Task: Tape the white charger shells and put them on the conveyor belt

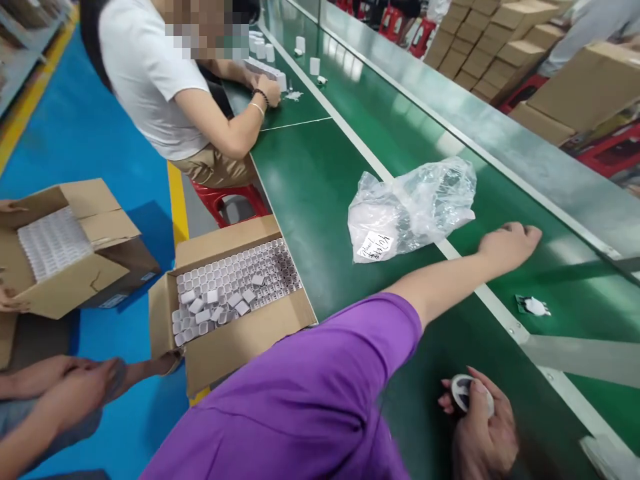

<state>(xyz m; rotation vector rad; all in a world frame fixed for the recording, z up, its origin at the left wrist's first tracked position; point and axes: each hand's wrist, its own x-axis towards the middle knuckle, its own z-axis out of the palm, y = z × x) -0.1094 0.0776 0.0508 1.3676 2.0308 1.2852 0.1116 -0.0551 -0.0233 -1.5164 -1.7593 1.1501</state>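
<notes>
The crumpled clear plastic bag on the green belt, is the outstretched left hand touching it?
Apart. In the head view, the left hand rests beside the crumpled clear plastic bag, with a strip of green belt showing between them.

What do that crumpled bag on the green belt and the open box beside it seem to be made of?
The bag looks like thin clear plastic film: glossy, wrinkled, see-through. The box looks like plain brown corrugated cardboard: matte, with folded flaps. The left hand rests on the belt near the bag.
</notes>
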